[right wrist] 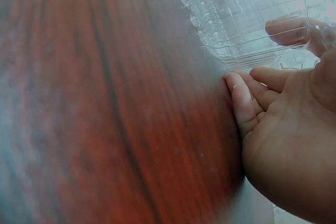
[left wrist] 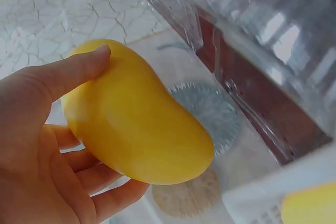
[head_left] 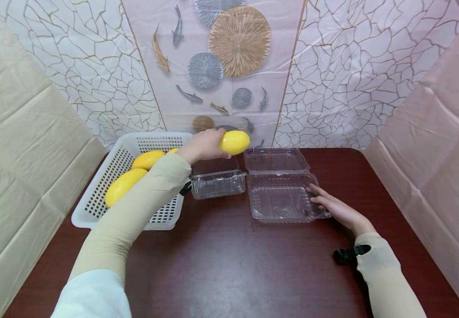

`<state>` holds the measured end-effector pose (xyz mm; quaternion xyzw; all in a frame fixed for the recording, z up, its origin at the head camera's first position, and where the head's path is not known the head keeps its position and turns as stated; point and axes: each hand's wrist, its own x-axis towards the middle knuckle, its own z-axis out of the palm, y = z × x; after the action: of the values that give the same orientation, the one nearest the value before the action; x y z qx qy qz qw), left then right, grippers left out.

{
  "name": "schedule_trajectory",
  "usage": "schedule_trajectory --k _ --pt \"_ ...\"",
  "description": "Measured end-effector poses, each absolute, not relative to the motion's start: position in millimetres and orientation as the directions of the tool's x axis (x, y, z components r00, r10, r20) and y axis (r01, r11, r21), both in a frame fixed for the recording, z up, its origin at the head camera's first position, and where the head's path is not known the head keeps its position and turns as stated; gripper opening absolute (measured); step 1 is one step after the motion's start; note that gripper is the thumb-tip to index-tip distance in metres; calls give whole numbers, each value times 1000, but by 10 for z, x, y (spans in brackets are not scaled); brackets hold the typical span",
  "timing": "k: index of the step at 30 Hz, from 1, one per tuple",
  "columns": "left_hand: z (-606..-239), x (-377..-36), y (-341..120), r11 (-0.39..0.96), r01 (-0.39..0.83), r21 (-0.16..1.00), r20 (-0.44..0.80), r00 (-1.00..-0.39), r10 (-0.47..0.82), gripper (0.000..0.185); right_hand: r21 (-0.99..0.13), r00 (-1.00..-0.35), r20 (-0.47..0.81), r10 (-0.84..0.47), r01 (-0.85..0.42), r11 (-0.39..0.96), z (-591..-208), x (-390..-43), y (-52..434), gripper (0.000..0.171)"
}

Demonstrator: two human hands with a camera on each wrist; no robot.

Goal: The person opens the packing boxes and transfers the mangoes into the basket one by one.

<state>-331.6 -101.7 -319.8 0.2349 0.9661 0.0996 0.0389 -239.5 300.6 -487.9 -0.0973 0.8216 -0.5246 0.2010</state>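
Note:
My left hand (head_left: 209,145) grips a yellow mango (head_left: 235,142) in the air above the containers. In the left wrist view the thumb presses on top of the mango (left wrist: 136,119) and the fingers curl beneath. My right hand (head_left: 338,207) touches the right side of a clear plastic clamshell container (head_left: 281,203), its fingers fairly straight at the rim. That container lies with its lid (head_left: 277,160) folded back. In the right wrist view, one digit of my right hand (right wrist: 283,108) shows through the clear wall of the container (right wrist: 247,19).
A white perforated basket (head_left: 82,212) with several yellow mangoes (head_left: 126,186) stands at the left, partly behind my left arm. Another clear container (head_left: 218,184) sits between basket and right-hand container. Dark wooden table (head_left: 229,265) is bounded by patterned cloth walls.

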Motion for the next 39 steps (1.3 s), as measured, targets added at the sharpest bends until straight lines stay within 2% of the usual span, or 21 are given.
schedule_trajectory --k 12,19,26,33,39 --pt "-3225 -3361 -1504 886 372 276 -19 -920 392 82 -904 -902 -217 -372 41 426 -4877 -2392 3034 69" --pt "-3268 -3348 -1786 889 328 320 -7 -937 349 75 -906 -904 -217 -367 47 420 -4878 -2391 3050 69" --pt "-3309 -3301 -1988 902 259 344 -32 -957 287 82 -906 -903 -223 -368 53 420 -4886 -2380 3031 69" --pt "-3332 -3213 -2119 885 269 381 -19 -954 298 71 -898 -902 -233 -363 56 436 -4888 -2371 3035 68" --pt "-3357 -3124 -2216 881 277 384 -20 -951 308 72 -900 -902 -233 -364 58 432 -4885 -2372 3033 69"
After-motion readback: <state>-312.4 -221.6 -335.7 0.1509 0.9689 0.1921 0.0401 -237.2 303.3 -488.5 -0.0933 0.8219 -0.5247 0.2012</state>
